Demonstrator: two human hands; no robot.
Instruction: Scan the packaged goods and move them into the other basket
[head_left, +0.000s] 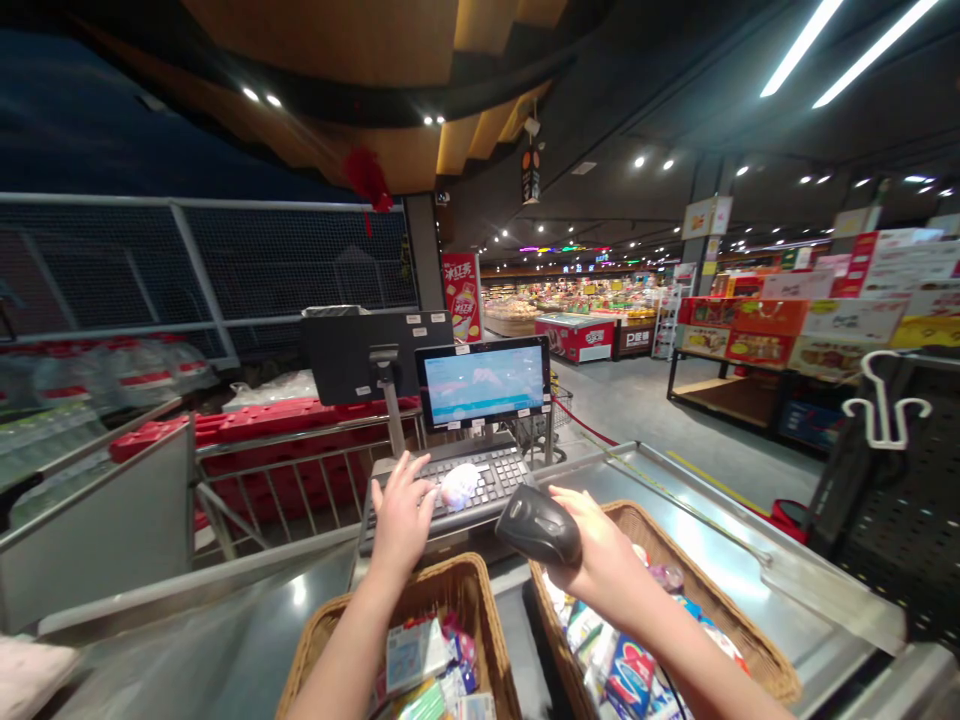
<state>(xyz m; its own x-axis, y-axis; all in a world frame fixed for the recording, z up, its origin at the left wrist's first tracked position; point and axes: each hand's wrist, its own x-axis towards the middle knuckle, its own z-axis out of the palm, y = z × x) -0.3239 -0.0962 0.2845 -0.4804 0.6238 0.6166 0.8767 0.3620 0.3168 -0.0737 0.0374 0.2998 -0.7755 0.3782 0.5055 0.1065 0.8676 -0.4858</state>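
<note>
My right hand (592,540) is wrapped round a black handheld barcode scanner (536,525), whose head points left over the gap between two wicker baskets. Over the left end of the black keyboard (499,478), my left hand (403,510) has its fingers spread. Close by its thumb and fingertip, a small whitish packet (460,486) lies on the keys; whether the hand touches it I cannot tell. Small packaged goods fill part of the left wicker basket (487,600) below my left forearm. More packets lie in the right wicker basket (757,665), partly hidden by my right arm.
Behind the keyboard stands a lit monitor (484,385), with a second dark screen (352,350) turned away beside it. Both baskets rest on a metal counter (720,540). A white hook (885,405) hangs at the right. Metal railings (300,490) border the left.
</note>
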